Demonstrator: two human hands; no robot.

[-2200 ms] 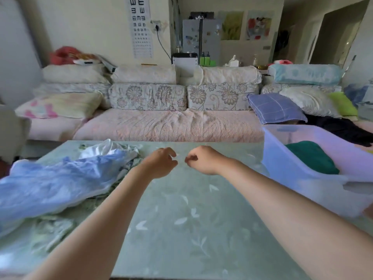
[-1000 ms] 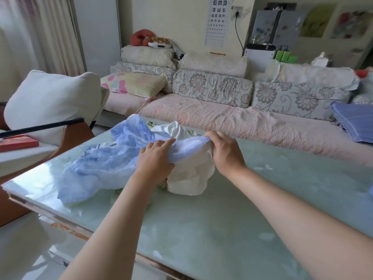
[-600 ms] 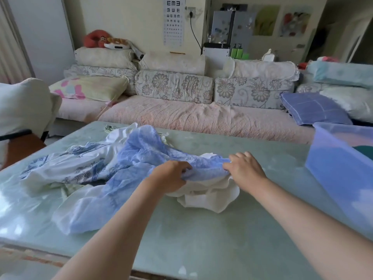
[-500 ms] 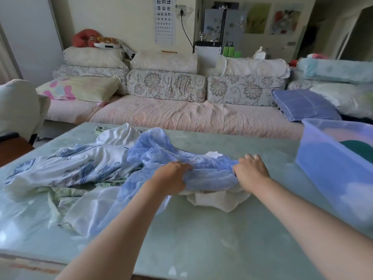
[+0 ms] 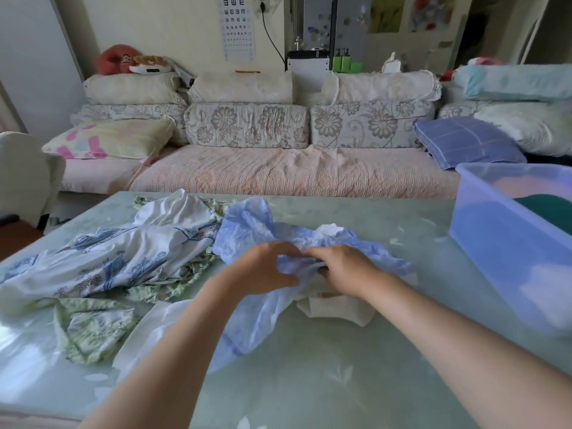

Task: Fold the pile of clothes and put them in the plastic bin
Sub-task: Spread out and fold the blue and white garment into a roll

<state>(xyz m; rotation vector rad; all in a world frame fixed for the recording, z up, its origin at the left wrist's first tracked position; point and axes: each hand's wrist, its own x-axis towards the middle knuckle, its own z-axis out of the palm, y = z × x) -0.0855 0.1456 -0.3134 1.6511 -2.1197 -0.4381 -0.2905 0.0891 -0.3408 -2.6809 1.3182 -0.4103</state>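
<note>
Both grips sit almost touching: my left hand (image 5: 263,269) and my right hand (image 5: 345,267) each pinch a bunched fold of the light blue garment (image 5: 244,230), which spreads around them. The plastic bin (image 5: 501,252) stands right of my right hand.

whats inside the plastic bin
A dark green cloth lies in the plastic bin. Whatever sits under it or lower down is blurred by the cloudy wall and cut off by the frame edge.
</note>
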